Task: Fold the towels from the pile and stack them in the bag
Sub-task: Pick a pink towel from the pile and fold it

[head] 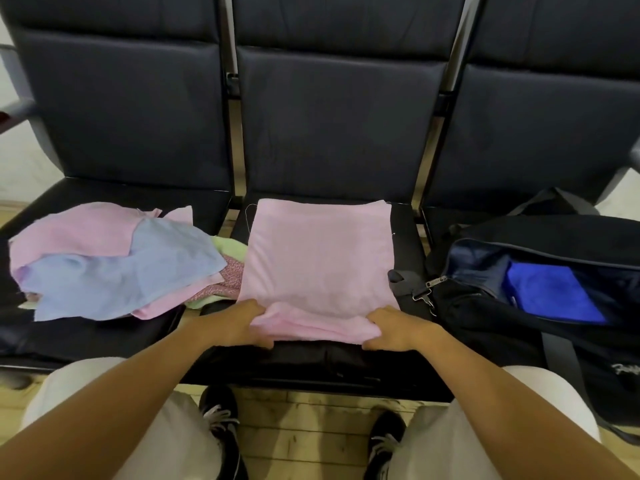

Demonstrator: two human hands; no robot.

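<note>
Towel pile (114,261) on left seat, lower layers hidden. Left hand (235,323) and right hand (394,329) pinch near edge of pink towel (318,261), flat on middle seat (405,244); fingertips tucked under fabric. Bag (519,306) right, cut off, blue towel (550,292) inside.

A row of three dark padded seats (332,140) stands on a pale wooden plank floor (304,431).

Plain pink towel (318,258) dead centre. At nine o'clock, the pile (110,261): pink, pale blue, a sliver of light green, one pink speckled print. Seats (332,133) black all across. At three o'clock, a black bag (485,306) with navy lining, bright blue towel (550,292) inside. Six o'clock: black shoes (221,414), white laces.
</note>
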